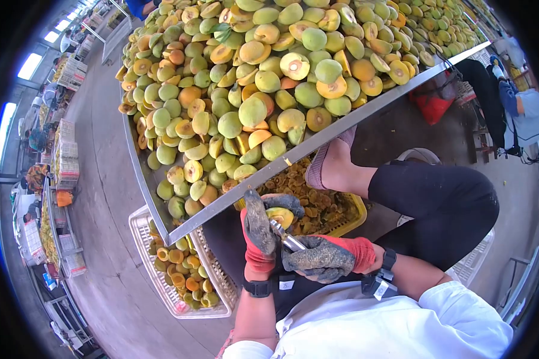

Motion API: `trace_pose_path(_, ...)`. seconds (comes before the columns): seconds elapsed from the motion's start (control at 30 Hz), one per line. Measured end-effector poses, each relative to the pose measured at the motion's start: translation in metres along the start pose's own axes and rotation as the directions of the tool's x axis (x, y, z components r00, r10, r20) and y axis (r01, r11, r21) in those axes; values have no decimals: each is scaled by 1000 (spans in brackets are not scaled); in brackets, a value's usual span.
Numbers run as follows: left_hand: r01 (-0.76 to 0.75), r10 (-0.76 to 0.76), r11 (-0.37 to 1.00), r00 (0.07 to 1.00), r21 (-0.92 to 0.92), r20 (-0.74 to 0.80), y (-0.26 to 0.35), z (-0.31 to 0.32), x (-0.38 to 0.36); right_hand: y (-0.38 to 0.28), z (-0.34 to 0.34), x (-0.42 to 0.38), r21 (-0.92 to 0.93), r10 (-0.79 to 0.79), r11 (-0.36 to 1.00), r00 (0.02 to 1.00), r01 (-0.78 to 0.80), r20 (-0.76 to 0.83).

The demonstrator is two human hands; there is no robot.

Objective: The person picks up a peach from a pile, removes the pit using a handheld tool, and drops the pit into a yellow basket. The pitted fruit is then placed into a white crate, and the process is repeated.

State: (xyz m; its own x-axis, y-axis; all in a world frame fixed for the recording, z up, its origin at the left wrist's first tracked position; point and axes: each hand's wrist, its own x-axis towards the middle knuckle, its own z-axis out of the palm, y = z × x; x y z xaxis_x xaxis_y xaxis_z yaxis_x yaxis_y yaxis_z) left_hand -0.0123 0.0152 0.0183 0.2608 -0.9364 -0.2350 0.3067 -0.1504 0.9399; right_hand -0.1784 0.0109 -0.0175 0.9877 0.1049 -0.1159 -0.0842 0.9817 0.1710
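Halved fruit (281, 215) gripped by gloved left hand (259, 230); metal tool (288, 239) clenched in gloved right hand (318, 258) (tip touching fruit), near fruit table (317, 142).

Gloved left hand (262, 230) holds halved fruit (280, 216) against the right hand's (320, 258) tool (287, 238).

Both hands wear grimy grey gloves (293, 239) with red cuffs; black wristbands (259, 288) sit above them; white sleeves (455, 311); black trousers (449, 206).
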Motion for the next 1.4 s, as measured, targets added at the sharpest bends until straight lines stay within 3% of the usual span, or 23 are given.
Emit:
trace_pose_path(0.07, 134, -146, 985, 984, -109, -106, 14, 12, -1, -5, 8, 2, -121, 15, 992, 991, -31, -135)
trace_pose_path(0.13, 129, -128, 988, 992, -80, 20, 14, -3, 5, -6, 33, 2, -738, -295, 675, 909, -22, -296)
trace_pose_path(0.2, 100, -221, 803, 965, -588, -138, 4, -11, 14, -13, 53, -1, -763, -210, 636, 926, -116, -315)
trace_pose_path(0.27, -52, -32, 820, 990, -571, -137, 9, -23, 19, -14, 57, 0, -846, -400, 491, 809, -208, -431)
trace_pose_path(0.33, -192, 37, 858, 948, -475, -317, 17, -18, 16, -16, 50, 1, -836, -426, 526, 802, -157, -418)
trace_pose_path(0.43, -228, 127, 888, 956, -398, -264, 9, -17, 10, -11, 31, 4, -407, -468, 840, 860, 360, -204)
trace_pose_path(0.53, -142, 102, 952, 982, -272, -156, 8, 3, -3, -18, 22, 7, -520, -528, 769, 829, 373, -186)
trace_pose_path(0.57, -83, 54, 967, 991, -241, -124, 6, 8, -9, -11, 46, 16, -694, -740, 592, 618, 409, -267)
trace_pose_path(0.6, -25, 7, 978, 996, -206, -92, 4, 12, -14, -12, 36, 17, -697, -746, 588, 609, 410, -270)
trace_pose_path(0.67, 7, -23, 991, 993, -135, -118, 3, 6, -14, -21, 25, 22, -889, -873, -228, 320, 398, 367)
trace_pose_path(0.7, 22, -28, 995, 998, -102, -62, 5, 2, -13, -12, 25, 12, -873, -894, 226, 449, 432, -9)
trace_pose_path(0.73, 32, -33, 997, 999, -67, -11, 6, -1, -13, -13, 41, 7, -873, -893, 227, 450, 432, -10)
trace_pose_path(0.8, 41, -49, 979, 998, -198, -34, 6, -4, -13, -26, 62, 6, -728, -658, 669, 575, 151, -486)
trace_pose_path(0.83, 46, -66, 943, 997, -328, -51, 6, -6, -13, -27, 52, 5, -731, -654, 666, 589, 148, -476)
trace_pose_path(0.87, 48, -86, 891, 994, -451, -63, 6, -8, -14, -23, 29, 5, -533, -664, 722, 659, 441, -353)
trace_pose_path(0.9, 47, -106, 888, 989, -457, -104, 5, -10, -16, -18, 10, 8, -240, -695, 719, 683, 653, -223)
trace_pose_path(0.93, 45, -105, 891, 989, -452, -109, 3, -10, -16, -9, -2, 18, -235, -692, 721, 687, 651, -220)
trace_pose_path(1.0, -18, -126, 836, 966, -549, -224, -2, -6, -16, 5, -16, 33, -761, -914, 172, 389, 625, 113)
trace_pose_path(1.03, -42, -60, 889, 976, -456, -207, -3, -4, -17, -4, 47, 13, -981, -843, -16, 530, -194, -91)
trace_pose_path(1.07, -43, -59, 887, 977, -459, -205, -2, 0, -17, -1, 40, 13, -980, -844, -18, 528, -196, -90)
trace_pose_path(1.13, -112, -2, 897, 966, -429, -257, 0, 8, -17, 6, 24, 17, -994, -872, -3, 486, 112, 57)
trace_pose_path(1.17, -112, -2, 896, 966, -429, -257, -1, 10, -17, 8, 24, 17, -977, -870, -212, 450, 26, 201)
trace_pose_path(1.4, -194, 95, 943, 936, -270, -340, -13, 21, -25, 3, 39, 18, -986, -869, 142, 487, 83, -84)
